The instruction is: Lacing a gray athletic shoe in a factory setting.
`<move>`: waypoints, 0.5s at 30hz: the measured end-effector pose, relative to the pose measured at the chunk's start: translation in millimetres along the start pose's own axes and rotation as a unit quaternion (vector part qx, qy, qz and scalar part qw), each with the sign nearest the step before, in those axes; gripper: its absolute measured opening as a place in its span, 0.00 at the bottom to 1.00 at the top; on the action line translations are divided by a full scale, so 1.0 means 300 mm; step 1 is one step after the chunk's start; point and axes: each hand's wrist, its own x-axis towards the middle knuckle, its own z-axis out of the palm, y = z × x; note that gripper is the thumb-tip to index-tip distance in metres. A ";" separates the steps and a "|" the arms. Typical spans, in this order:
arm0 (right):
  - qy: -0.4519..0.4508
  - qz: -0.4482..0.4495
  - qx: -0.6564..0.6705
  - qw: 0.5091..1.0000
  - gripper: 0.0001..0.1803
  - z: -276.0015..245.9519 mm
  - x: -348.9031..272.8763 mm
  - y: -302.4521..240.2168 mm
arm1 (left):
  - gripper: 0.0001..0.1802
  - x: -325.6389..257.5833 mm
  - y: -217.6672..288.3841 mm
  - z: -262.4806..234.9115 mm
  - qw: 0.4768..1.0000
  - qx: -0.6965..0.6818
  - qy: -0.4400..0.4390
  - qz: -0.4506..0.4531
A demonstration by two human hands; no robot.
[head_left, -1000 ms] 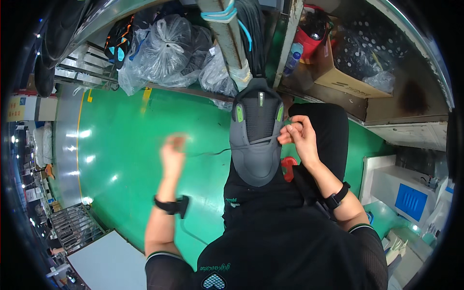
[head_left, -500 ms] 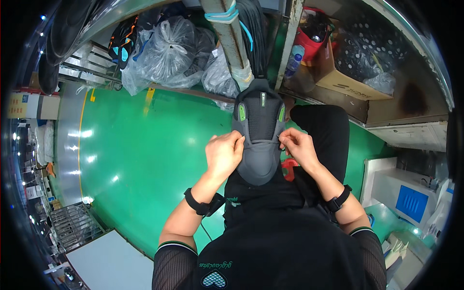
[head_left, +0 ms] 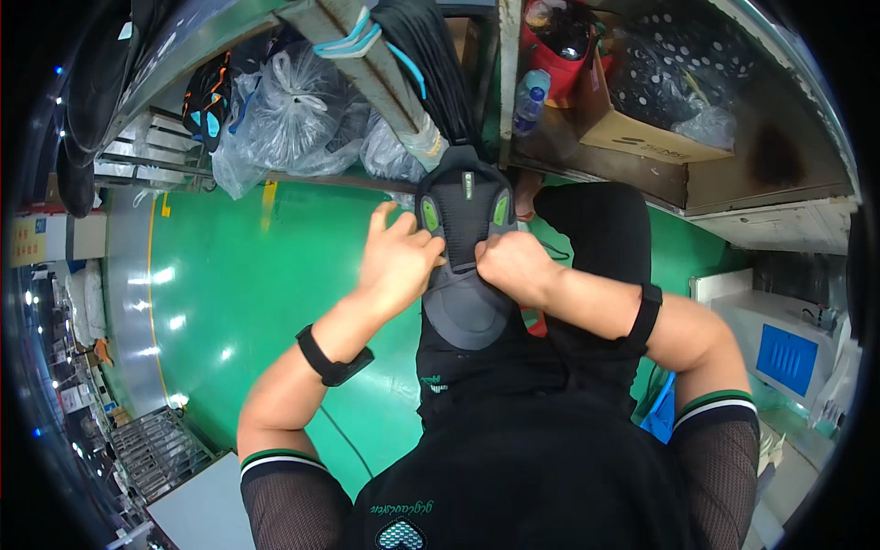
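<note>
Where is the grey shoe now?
In the head view the grey shoe sits at centre, over the person's lap, gripped between the left hand and right hand.

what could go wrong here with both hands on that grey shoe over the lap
The grey shoe seems to rest only on the person's lap, gripped by the left hand and right hand near its middle; a hard pull might tip it onto the green floor. Both hands crowd the same spot, so fingers could get in each other's way. The shoe's toe sits close to the clear plastic bags and could snag them if pushed forward.
</note>
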 end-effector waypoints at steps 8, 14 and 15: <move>0.095 -0.176 0.101 0.975 0.18 -0.050 0.037 0.164 | 0.14 0.015 -0.107 -0.006 0.975 -0.018 0.057 0.214; 0.017 -0.286 0.166 0.943 0.17 -0.056 0.158 0.184 | 0.12 -0.089 -0.111 0.046 0.985 -0.128 0.058 0.100; 0.006 -0.306 0.162 0.938 0.16 -0.062 0.176 0.181 | 0.12 -0.096 -0.114 0.059 0.985 -0.126 0.063 0.096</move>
